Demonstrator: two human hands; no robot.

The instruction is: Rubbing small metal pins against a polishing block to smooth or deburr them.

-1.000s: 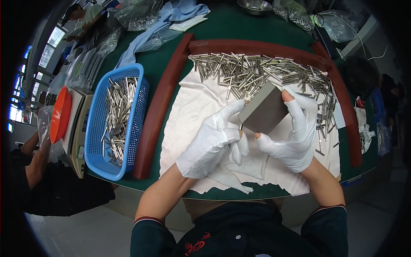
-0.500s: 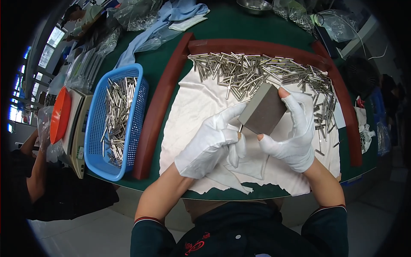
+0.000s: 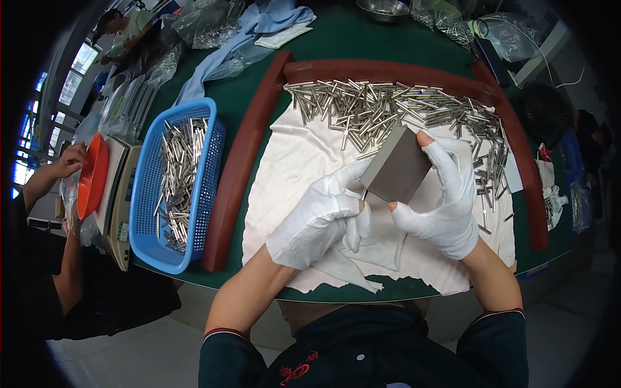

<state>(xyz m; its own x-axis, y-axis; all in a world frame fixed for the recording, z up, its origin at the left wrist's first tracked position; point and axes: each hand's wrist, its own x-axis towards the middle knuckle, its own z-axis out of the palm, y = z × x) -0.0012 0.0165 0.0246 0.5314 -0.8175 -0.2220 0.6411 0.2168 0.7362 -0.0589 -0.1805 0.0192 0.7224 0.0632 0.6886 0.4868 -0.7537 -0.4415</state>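
Observation:
My right hand [image 3: 443,200], in a white glove with bare thumb and fingertip, grips a rectangular block [image 3: 402,169] with a brown face and greyer sides, like an abrasive block. The block is tilted above a white cloth [image 3: 278,174]. My left hand [image 3: 323,216], gloved too, is closed at the block's lower left corner. A thin metal pin [image 3: 364,194] pokes up between its fingers and meets or nearly meets the block; most of the pin is hidden. Beyond my hands, many loose metal pins [image 3: 381,107] lie in a heap across the cloth.
A red-brown wooden frame [image 3: 236,174] borders the cloth. Left of it stands a blue basket [image 3: 217,149] of metal pins, then a scale [image 3: 123,213] with an orange tray [image 3: 94,174]. A co-worker's hand [image 3: 72,159] is at that tray. A metal bowl [image 3: 383,9] sits at the back.
The co-worker's hand has come up to the orange tray at the left. My hands, the block and the pin have hardly moved.

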